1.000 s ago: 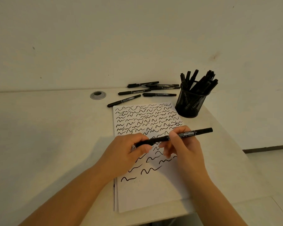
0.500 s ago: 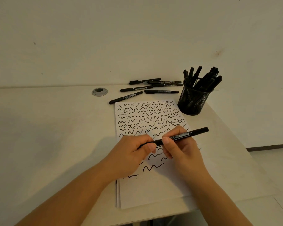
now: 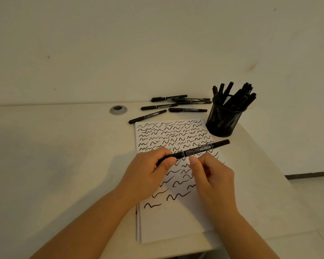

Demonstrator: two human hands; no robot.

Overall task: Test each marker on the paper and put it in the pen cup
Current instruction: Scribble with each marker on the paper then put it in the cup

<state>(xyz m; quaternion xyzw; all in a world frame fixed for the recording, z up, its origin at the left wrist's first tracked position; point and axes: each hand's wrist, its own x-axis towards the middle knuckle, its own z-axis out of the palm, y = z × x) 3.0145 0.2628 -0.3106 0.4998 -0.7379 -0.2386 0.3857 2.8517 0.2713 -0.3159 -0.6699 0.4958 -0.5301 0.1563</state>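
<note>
Pale table (image 3: 64,156): paper stack (image 3: 166,227), mesh pen cup (image 3: 223,124) at its far right corner, six loose markers (image 3: 178,105), grey grommet (image 3: 118,110).

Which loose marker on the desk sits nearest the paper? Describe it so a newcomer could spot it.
Start at the scribbled paper on the desk; just beyond its far left corner lies the nearest loose marker. Unlike the other loose markers bunched nearer the wall, it lies apart, slanted, its near end almost touching the sheet.

I see bare table (image 3: 54,165) left of the paper (image 3: 176,225); loose markers (image 3: 176,105) crowd the far edge, and the pen cup (image 3: 223,120) blocks the right corner.
</note>
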